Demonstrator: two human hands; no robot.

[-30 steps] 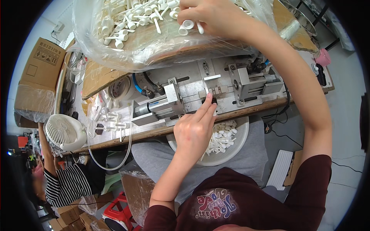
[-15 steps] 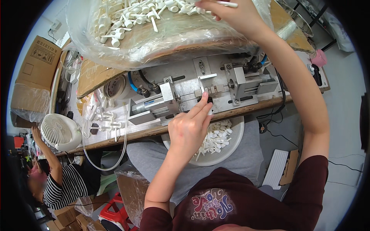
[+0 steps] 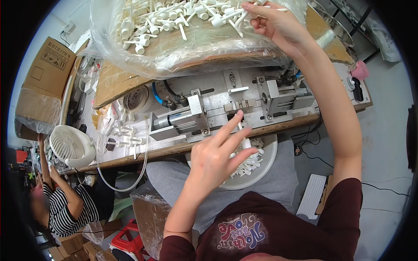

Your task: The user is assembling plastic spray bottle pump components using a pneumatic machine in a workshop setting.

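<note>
My left hand (image 3: 217, 152) is open, its fingers spread and the index fingertip at the front of a small metal holding block (image 3: 239, 105) on the bench machine. Just under those fingers is a white plastic piece (image 3: 245, 141), above the basket; whether a finger touches it I cannot tell. My right hand (image 3: 281, 28) is raised at the bag, its fingers closed on a white stick-handled plastic piece (image 3: 283, 10). More such pieces with cup-like heads (image 3: 178, 21) lie heaped in the clear plastic bag (image 3: 174, 61).
Metal cylinder units stand left (image 3: 180, 119) and right (image 3: 278, 100) of the block. A round white basket (image 3: 272, 163) of white pieces rests on my lap. A white fan (image 3: 72, 147) sits at the bench's left end. A co-worker in a striped top (image 3: 82, 204) is at left.
My left hand has drawn back from the block and its fingers have spread. A white piece now shows below them. My right hand has shifted slightly toward me with its piece.
</note>
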